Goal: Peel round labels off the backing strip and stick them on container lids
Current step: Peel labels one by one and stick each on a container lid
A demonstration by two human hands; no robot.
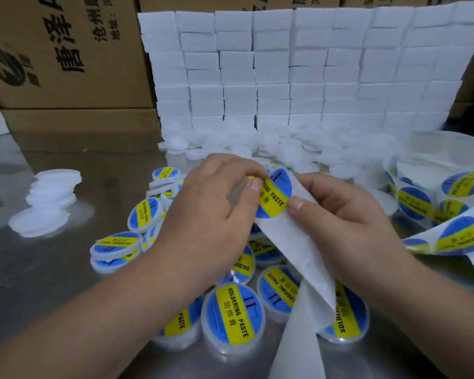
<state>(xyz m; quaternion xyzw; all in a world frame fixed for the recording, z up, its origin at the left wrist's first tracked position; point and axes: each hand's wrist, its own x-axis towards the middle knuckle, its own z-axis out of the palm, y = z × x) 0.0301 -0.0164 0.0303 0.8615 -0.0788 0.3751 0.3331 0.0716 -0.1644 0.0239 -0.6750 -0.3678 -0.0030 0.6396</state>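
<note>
A round blue and yellow label (275, 194) reading "SOLDERING PASTE" sits on the white backing strip (293, 242), held up over the table. My left hand (211, 209) pinches the label's upper left edge with thumb and fingers. My right hand (342, 212) grips the strip just right of the label, thumb on its face. The bare strip trails down toward me. Whether my left hand also holds a lid (237, 191) behind the label is unclear. Labelled lids (234, 317) lie piled below my hands.
Plain white lids (257, 149) are heaped at the back, before a wall of white foam blocks (307, 69). A stack of white discs (52, 198) stands at left. The label roll (433, 192) spills from the right. Cardboard boxes (63, 53) stand behind. Metal table (39, 269).
</note>
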